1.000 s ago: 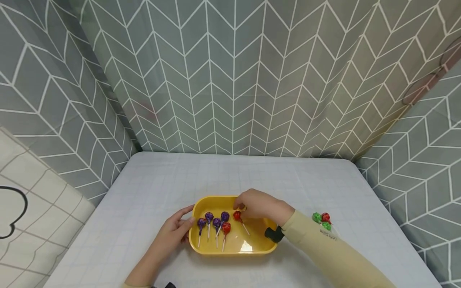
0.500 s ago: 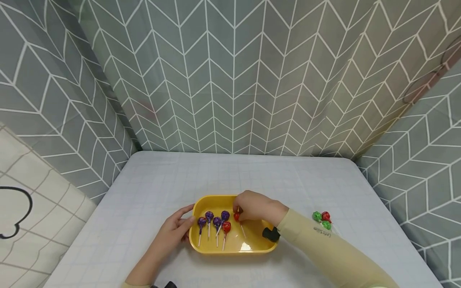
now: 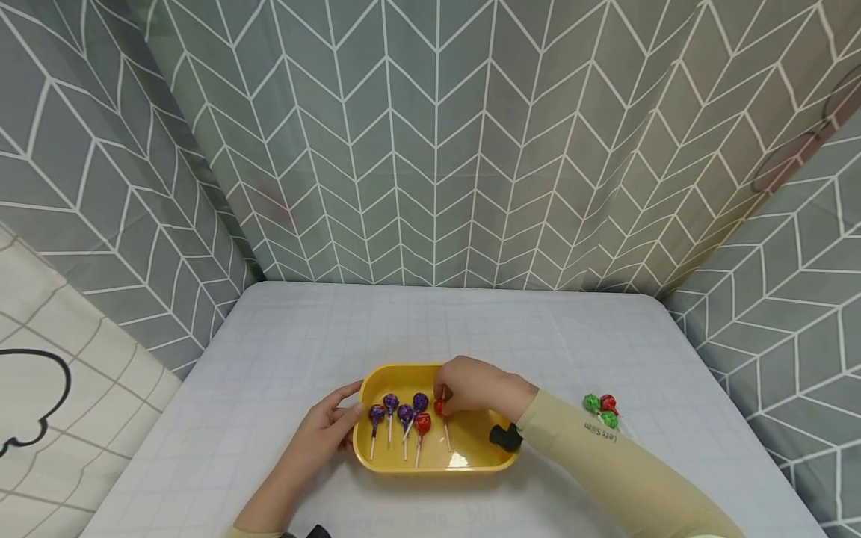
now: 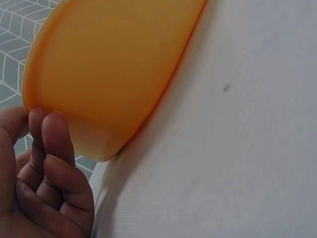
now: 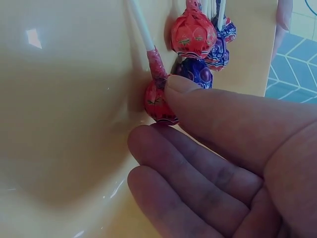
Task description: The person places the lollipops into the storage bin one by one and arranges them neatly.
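A yellow tray (image 3: 471, 459) lies on the table near its front edge. Several purple lollipops (image 3: 397, 412) and a red lollipop (image 3: 422, 424) lie in it side by side, sticks toward me. My right hand (image 3: 447, 396) reaches into the tray and pinches the head of a second red lollipop (image 3: 440, 408). In the right wrist view my right hand (image 5: 156, 111) has its thumb (image 5: 208, 106) on top of that red head (image 5: 157, 105), with fingers beneath. My left hand (image 3: 353, 400) holds the tray's left end; its fingers (image 4: 54, 144) lie against the tray's outer wall (image 4: 114, 64).
A small pile of green and red lollipops (image 3: 601, 409) lies on the white gridded tablecloth (image 3: 430, 329) right of the tray. Grey chevron-patterned walls (image 3: 437, 149) close in the back and both sides. A black strap (image 3: 504, 437) sits at my right wrist.
My right hand has turned the pinched red lollipop so its stick points nearly straight toward me, and shifted it slightly left toward the other red one. The left hand has stayed put.
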### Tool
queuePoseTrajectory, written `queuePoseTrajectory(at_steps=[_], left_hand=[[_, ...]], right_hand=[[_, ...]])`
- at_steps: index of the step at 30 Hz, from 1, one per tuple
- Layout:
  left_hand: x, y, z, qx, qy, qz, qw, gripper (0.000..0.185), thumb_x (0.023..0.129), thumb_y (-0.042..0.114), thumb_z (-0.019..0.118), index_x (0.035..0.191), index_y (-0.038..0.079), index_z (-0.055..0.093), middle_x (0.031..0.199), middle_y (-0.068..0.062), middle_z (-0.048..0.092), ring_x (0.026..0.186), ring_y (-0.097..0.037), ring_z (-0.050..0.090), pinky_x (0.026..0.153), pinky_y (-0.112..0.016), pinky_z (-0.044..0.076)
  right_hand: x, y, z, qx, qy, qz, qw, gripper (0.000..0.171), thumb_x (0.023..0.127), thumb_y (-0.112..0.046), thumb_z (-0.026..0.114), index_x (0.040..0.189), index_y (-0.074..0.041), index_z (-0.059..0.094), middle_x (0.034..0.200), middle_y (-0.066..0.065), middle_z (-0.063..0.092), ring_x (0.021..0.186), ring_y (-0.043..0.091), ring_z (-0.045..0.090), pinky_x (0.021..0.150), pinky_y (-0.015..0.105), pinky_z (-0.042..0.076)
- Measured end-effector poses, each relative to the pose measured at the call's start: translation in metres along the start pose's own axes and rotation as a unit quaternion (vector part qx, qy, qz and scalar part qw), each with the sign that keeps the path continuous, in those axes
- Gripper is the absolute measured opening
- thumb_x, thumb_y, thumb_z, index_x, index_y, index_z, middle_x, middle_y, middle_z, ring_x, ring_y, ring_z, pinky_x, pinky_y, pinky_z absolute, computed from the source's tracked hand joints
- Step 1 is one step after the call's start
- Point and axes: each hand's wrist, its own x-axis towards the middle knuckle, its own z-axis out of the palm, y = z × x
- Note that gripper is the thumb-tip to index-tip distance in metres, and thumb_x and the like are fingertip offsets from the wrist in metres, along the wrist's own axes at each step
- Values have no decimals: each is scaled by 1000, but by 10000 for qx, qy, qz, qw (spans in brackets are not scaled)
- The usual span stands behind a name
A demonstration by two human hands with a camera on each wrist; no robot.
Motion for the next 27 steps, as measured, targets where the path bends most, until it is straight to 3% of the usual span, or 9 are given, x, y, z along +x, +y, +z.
queuePoseTrajectory(at_steps=[19, 27], left_hand=[[0, 0, 0, 114, 39, 68, 9999, 49, 98, 40, 61, 144, 27, 48, 79, -9, 69, 60, -24, 58, 54, -31, 50], [1, 0, 0, 60, 17, 11, 10000, 48, 99, 38, 61, 144, 28, 47, 81, -10, 69, 61, -24, 58, 55, -31, 51]], right_hand=[[0, -2, 1, -31, 54, -94, 9999, 10, 84, -21, 81, 87, -16, 73, 77, -8, 62, 70, 10, 54, 69, 23, 48], [-9, 0, -13, 149, 265, -112, 9995, 24, 84, -23, 81, 104, -12, 74, 84, -9, 64, 79, 9, 58, 76, 26, 50]])
